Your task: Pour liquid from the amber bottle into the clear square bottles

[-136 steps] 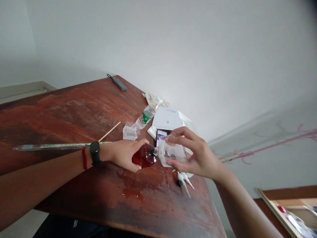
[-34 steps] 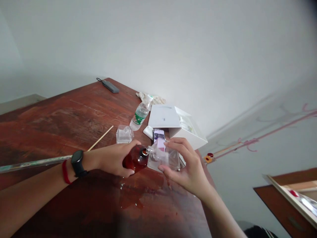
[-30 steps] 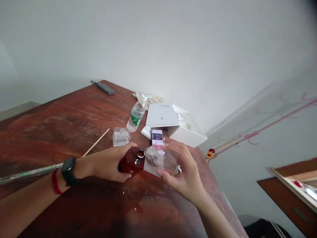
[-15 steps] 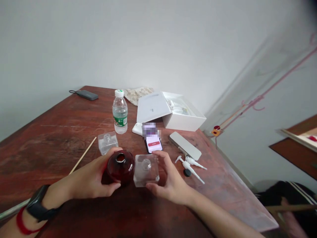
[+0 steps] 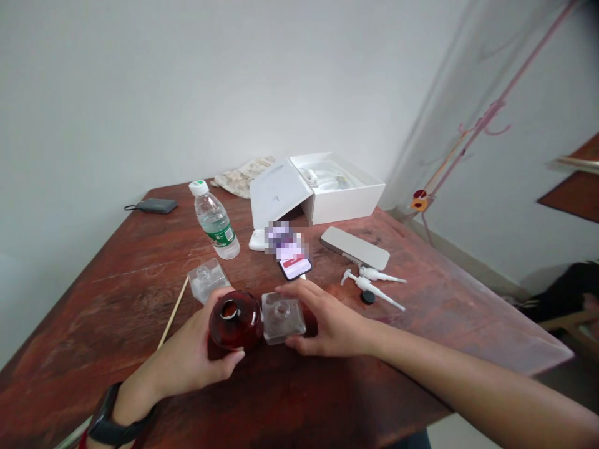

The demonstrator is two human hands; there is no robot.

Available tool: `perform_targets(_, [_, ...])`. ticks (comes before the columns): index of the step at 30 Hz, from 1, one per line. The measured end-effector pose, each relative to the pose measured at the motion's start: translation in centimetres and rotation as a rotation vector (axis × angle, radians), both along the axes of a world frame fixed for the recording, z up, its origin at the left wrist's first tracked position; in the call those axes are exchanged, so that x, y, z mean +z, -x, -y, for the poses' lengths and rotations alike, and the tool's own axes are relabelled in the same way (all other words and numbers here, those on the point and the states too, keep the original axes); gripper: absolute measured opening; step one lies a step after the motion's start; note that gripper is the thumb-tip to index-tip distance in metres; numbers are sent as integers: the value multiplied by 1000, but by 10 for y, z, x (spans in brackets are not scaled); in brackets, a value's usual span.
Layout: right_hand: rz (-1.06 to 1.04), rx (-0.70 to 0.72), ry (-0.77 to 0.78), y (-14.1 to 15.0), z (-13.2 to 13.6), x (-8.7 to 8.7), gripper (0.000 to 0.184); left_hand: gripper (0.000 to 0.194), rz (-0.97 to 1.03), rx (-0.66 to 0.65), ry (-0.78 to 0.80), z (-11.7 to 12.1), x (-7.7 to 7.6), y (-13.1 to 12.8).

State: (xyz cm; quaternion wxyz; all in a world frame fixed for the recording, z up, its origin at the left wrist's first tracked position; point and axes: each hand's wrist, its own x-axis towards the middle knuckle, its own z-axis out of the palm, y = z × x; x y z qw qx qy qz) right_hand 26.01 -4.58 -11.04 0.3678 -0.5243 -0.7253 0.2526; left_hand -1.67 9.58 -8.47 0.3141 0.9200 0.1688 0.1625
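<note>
My left hand (image 5: 203, 352) is closed round the side of a round dark red glass bottle (image 5: 236, 327) with an uncapped neck. Right beside it stands a square clear glass bottle (image 5: 283, 321), gripped by my right hand (image 5: 325, 318) between thumb and fingers. The two bottles stand side by side on the wooden table, nearly or just touching; I cannot tell which. Behind my left hand is a second square clear bottle (image 5: 206, 280). Two white pump heads (image 5: 374, 290) and a small black cap (image 5: 367, 297) lie to the right of my right hand.
A water bottle (image 5: 216, 224) stands at the left behind the clear bottle. A lit phone (image 5: 296, 265), a grey case (image 5: 355, 246) and an open white box (image 5: 346, 202) lie farther back. A thin wooden stick (image 5: 173, 313) is at the left, a power bank (image 5: 156, 206) at the far left.
The view has tilted and shifted. Both hands still hold the same two bottles, which keep their places side by side.
</note>
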Motion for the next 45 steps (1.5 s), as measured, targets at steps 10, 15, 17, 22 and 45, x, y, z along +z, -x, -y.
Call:
perform_targets(10, [44, 24, -19, -3, -2, 3, 77, 62, 27, -16, 33, 5, 3, -1])
perform_targets(15, [59, 29, -6, -3, -1, 5, 76, 64, 18, 2, 26, 4, 2, -2])
perform_targets(17, [56, 32, -5, -4, -2, 3, 76, 64, 14, 2, 31, 3, 2, -1])
perform_targets(22, [19, 18, -40, -5, -4, -2, 75, 65, -1, 4, 59, 5, 2, 0])
perform_targets(45, [-125, -7, -276, -11, -5, -9, 27, 66, -6, -17, 54, 1, 5, 1])
